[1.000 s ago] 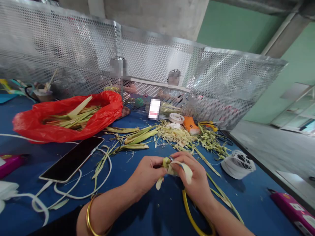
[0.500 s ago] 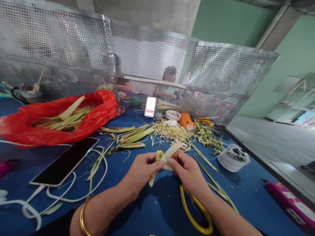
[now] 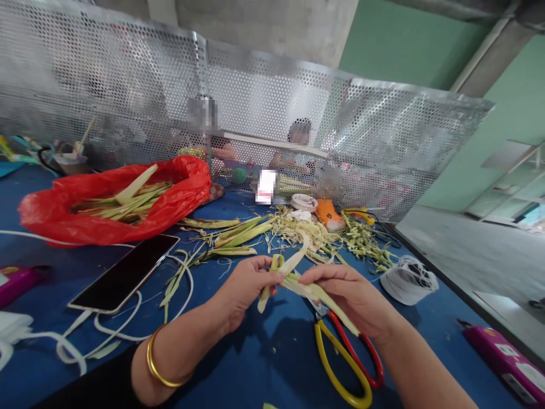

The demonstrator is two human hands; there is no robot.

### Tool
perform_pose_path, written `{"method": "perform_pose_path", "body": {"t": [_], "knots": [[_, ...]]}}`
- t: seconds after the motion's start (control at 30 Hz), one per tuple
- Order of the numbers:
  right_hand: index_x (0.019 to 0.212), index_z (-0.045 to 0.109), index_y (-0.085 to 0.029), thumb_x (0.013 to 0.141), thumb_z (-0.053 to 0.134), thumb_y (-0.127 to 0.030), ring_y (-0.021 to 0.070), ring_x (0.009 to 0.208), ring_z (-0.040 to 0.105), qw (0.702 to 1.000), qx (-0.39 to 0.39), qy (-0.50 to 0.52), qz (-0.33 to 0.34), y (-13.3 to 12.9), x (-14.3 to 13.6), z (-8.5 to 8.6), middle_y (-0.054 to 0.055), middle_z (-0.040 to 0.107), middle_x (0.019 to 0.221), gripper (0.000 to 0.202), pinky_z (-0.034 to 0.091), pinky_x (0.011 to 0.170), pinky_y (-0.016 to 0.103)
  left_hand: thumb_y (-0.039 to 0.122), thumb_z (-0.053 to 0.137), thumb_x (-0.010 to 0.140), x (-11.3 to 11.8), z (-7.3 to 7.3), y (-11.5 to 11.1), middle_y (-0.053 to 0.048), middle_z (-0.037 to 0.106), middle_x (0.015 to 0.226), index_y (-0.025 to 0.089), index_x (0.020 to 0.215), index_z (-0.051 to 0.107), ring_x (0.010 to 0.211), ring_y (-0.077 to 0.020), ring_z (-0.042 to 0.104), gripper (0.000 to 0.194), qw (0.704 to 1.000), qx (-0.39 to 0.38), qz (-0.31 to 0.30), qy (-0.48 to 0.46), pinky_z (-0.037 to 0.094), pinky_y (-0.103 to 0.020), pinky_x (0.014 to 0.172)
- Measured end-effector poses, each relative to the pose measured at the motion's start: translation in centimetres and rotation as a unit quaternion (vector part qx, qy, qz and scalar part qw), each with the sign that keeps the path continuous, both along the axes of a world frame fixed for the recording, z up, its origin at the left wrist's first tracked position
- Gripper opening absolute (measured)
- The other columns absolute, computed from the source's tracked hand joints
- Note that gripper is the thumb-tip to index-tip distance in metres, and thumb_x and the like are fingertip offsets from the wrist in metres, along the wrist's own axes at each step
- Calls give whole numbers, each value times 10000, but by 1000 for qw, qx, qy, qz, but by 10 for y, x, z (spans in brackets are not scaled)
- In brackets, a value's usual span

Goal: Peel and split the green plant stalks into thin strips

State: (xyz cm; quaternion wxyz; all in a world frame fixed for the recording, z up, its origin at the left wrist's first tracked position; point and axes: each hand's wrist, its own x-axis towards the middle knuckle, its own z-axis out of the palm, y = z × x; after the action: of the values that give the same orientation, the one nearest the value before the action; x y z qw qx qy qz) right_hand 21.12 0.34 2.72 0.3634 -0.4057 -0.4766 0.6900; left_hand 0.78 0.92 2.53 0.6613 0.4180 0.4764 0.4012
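Observation:
My left hand (image 3: 252,287) pinches a small folded loop of pale green leaf strips (image 3: 293,262), thumb on top. One strip end curls up and away, and another short end hangs below the fingers. My right hand (image 3: 351,289) is closed on a leaf strip (image 3: 323,295) that runs from the loop to the lower right under its fingers. Beneath my right hand lie scissors (image 3: 340,363) with one yellow and one red handle; their blades are mostly hidden. Loose green leaves (image 3: 242,233) and a pile of shredded pale strips (image 3: 304,230) lie just beyond my hands.
A red plastic bag (image 3: 106,230) of dry leaves and a dark-screened phone (image 3: 125,275) with white cable stand left. White cord coil (image 3: 409,281) and a magenta power strip (image 3: 502,358) are right. A perforated metal screen (image 3: 272,102) rises behind, with people beyond it.
My right hand has moved slightly right, drawing a leaf strip out to the lower right. The scissors' red handle has come into sight. The camera view has shifted slightly left.

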Motion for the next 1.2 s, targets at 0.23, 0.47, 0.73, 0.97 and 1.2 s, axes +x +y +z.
{"method": "perform_pose_path", "body": {"t": [0.23, 0.47, 0.73, 0.97, 1.2], "knots": [[864, 732, -190, 674, 767, -288, 145, 600, 591, 991, 112, -1, -71, 1, -7, -5, 28, 676, 678, 217, 464, 592, 262, 308, 767, 606, -3, 4, -1, 27, 598, 584, 148, 826, 706, 470, -61, 456, 279, 1000, 1, -29, 10, 305, -177, 455], [753, 713, -201, 803, 657, -327, 155, 733, 573, 939, 299, -52, -162, 0, -16, -9, 40, 664, 804, 147, 455, 692, 277, 296, 739, 601, 2, 0, -1, 18, 612, 574, 122, 773, 718, 481, -65, 450, 246, 996, 55, 4, 63, 325, -192, 481], [608, 519, -174, 806, 596, -384, 79, 442, 370, 952, 204, -195, -118, -5, -26, -10, -47, 475, 486, 298, 285, 443, 207, 289, 709, 603, 6, -7, -1, 2, 643, 582, 127, 721, 670, 476, -77, 473, 204, 993, 81, 16, 83, 371, -203, 489], [618, 500, -186, 840, 536, -356, 84, 448, 359, 926, 240, -262, -128, -7, -27, -14, -51, 446, 496, 282, 283, 443, 210, 287, 697, 619, 8, -3, -5, 0, 644, 590, 138, 721, 672, 482, -82, 483, 182, 992, 84, 23, 95, 388, -205, 495], [818, 628, -201, 928, 452, -336, 133, 617, 515, 827, 403, -383, -87, -11, -26, -19, 4, 607, 688, 247, 363, 580, 227, 266, 673, 605, 9, -5, -5, 10, 628, 599, 143, 709, 662, 481, -85, 484, 161, 991, 77, 40, 105, 361, -199, 467]]}}
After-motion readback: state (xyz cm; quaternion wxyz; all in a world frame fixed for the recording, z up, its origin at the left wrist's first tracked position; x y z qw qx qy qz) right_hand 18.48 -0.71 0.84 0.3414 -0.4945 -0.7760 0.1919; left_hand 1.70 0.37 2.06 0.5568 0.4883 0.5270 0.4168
